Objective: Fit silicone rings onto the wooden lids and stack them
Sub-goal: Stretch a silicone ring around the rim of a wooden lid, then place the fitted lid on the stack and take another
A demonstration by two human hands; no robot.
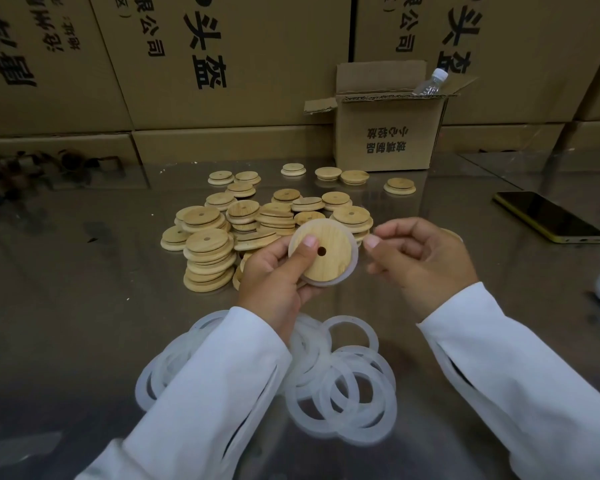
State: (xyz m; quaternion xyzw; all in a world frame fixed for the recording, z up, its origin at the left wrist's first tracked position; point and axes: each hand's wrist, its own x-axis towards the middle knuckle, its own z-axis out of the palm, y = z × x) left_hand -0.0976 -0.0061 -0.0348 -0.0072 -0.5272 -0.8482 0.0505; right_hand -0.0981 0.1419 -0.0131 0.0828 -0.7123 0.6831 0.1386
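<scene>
**A:** What did the head camera show?

**B:** A shiny metal table [84, 306], seen from above, with two hands in white sleeves [201, 393] over its middle. The left hand [274, 271] gripped a round wooden lid [326, 251]. Its thumb pressed on the lid's face just beside the centre hole, and its fingers curled behind. A translucent silicone ring [349, 271] sat around the lid's right and lower rim.

**A:** And the other hand?

**B:** The right hand [420, 258] hovered just right of the lid, fingers curled inward, thumb tip near the ring's edge. Whether it pinched the ring could not be told, because that spot was blurred.

**A:** Where were the other parts?

**B:** A pile of lids [257, 220] lay behind the hands toward the far edge, some in short stacks, some single and scattered. Loose rings [343, 386] overlapped in a heap at the near edge, partly under the left sleeve. More showed at the right edge.

**A:** Anything else?

**B:** A small carton [388, 133] stood open at the far edge with a clear bottle [430, 83] poking out. A phone [548, 216] with a yellow rim lay flat near the far right corner. Large cartons [222, 64] printed with characters walled the back.
</scene>
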